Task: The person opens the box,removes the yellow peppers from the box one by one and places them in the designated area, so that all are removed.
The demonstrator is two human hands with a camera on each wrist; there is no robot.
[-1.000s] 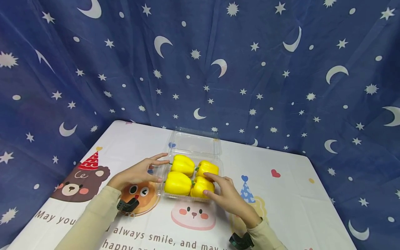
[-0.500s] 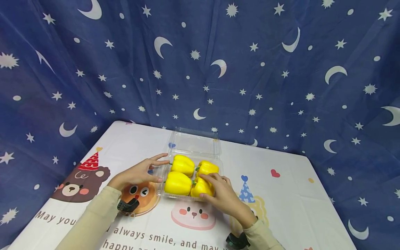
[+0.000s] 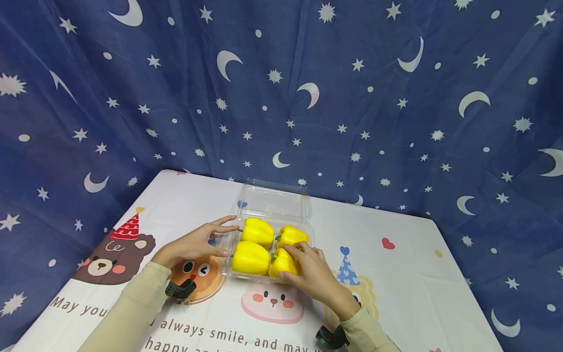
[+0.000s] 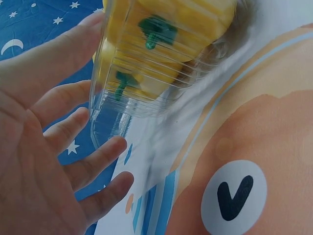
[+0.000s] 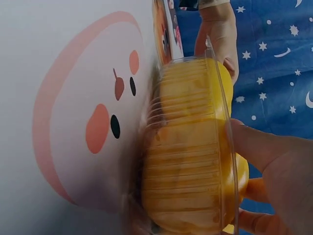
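Several yellow bell peppers sit in a clear plastic clamshell box [image 3: 246, 277], whose lid [image 3: 274, 201] lies folded back. My right hand [image 3: 313, 274] curls its fingers and thumb round the near right bell pepper [image 3: 280, 264], which is still in the box. In the right wrist view the thumb [image 5: 259, 144] lies over the rim against that pepper. My left hand [image 3: 197, 243], fingers spread, rests at the box's left side by the near left bell pepper [image 3: 249, 258]. The left wrist view shows green stems [image 4: 154, 32] through the ribbed wall, with the thumb and fingertips at the rim.
A white tablecloth [image 3: 352, 234] with cartoon animals and lettering covers the table. Behind the table hangs a dark blue curtain [image 3: 334, 73] with moons and stars. Black straps with small devices are on both wrists, including the left wristband [image 3: 180, 289].
My right hand has shifted slightly left and closer round the near right bell pepper. The left hand and the box have stayed in place.
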